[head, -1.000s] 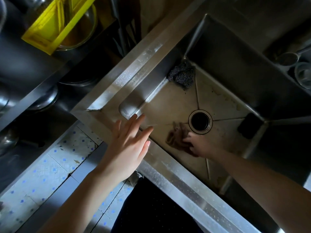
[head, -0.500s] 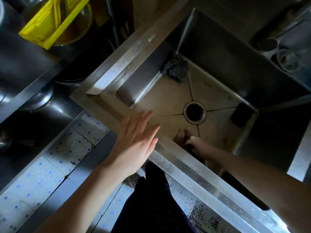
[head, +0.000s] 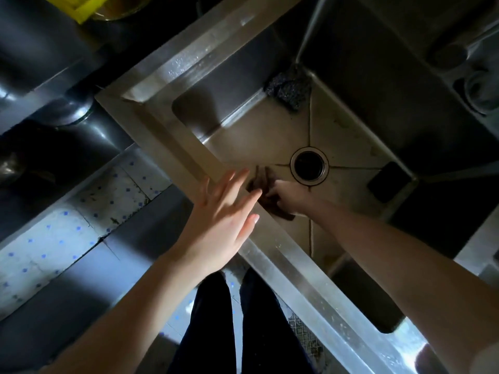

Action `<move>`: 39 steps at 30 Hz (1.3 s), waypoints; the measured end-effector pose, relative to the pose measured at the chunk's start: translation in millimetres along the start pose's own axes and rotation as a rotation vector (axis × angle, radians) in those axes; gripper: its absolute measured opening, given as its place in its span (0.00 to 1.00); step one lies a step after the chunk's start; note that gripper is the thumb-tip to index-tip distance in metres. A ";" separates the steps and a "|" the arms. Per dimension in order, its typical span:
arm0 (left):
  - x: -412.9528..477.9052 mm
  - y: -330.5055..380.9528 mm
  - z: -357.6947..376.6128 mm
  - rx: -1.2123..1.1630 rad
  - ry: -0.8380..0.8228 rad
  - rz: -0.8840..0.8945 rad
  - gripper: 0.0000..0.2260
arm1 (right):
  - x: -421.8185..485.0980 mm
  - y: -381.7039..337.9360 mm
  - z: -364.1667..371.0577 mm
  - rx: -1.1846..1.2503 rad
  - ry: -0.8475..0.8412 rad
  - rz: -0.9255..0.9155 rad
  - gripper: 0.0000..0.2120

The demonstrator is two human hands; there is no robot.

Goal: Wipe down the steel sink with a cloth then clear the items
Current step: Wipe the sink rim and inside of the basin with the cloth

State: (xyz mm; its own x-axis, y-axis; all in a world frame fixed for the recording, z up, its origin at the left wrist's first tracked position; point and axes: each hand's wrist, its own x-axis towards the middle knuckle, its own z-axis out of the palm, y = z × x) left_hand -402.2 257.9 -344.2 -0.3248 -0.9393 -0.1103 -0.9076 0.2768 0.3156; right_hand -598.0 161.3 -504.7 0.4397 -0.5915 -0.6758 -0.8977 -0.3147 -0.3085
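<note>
A square stainless steel sink is seen from above, set cornerwise, with a round metal-ringed drain in the middle of its stained floor. Three loose things are held in the basin. A crumpled dark brown cloth is pressed onto the floor just left of the drain, close against the near wall. It is gripped by the right hand, whose fingers are curled over it. A dark, sparkly scouring pad is lodged in the far corner of the basin. A flat black rectangular block lies in the right corner, well apart from the cloth.

The left hand is held flat over the sink's near rim, fingers straight and spread, with nothing in it; whether the rim is touched cannot be told. A yellow plastic crate is cut off at the far left edge, its contents hidden. Blurred round vessels are seen at the far right, their contents unclear
</note>
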 end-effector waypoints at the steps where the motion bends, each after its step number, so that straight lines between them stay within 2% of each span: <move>1: 0.4 6.6 1.6 -0.008 -0.004 -0.015 0.18 | -7.5 3.5 3.9 -0.010 -0.046 -0.027 0.20; 5: 2.7 31.2 7.5 -0.059 -0.022 -0.075 0.18 | -51.0 25.4 18.8 0.029 -0.161 -0.028 0.18; 10: 8.6 50.3 14.9 -0.051 -0.054 -0.070 0.18 | -107.1 53.4 40.7 0.023 -0.327 0.025 0.09; 13: 11.4 56.0 18.3 -0.054 -0.063 -0.069 0.18 | -123.2 68.2 48.9 0.036 -0.424 0.125 0.12; 15: 12.8 61.1 20.5 -0.044 -0.054 -0.066 0.18 | -128.6 73.1 52.5 -0.023 -0.433 0.098 0.11; 23: 12.3 80.9 35.0 -0.026 -0.072 -0.018 0.17 | -125.8 77.6 62.2 -0.005 -0.291 0.125 0.11; 29: 8.9 78.9 31.1 -0.038 -0.118 -0.058 0.21 | -119.0 117.7 33.2 -0.151 -0.192 0.197 0.11; 35: 7.5 75.6 26.0 -0.043 -0.148 -0.069 0.22 | -106.1 142.8 1.9 -0.283 -0.090 0.437 0.11; 37: 7.4 74.6 25.1 -0.048 -0.148 -0.071 0.22 | -100.9 139.5 2.9 -0.240 -0.039 0.547 0.11; 39: 6.8 74.1 24.5 -0.051 -0.143 -0.068 0.22 | -98.4 131.4 10.9 -0.091 0.002 0.656 0.11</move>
State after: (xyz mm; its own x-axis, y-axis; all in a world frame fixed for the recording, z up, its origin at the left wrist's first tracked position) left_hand -478.2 276.9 -344.7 -0.3012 -0.9161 -0.2648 -0.9153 0.1999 0.3497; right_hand -759.6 186.3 -486.0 -0.1968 -0.6836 -0.7028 -0.9733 0.0498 0.2241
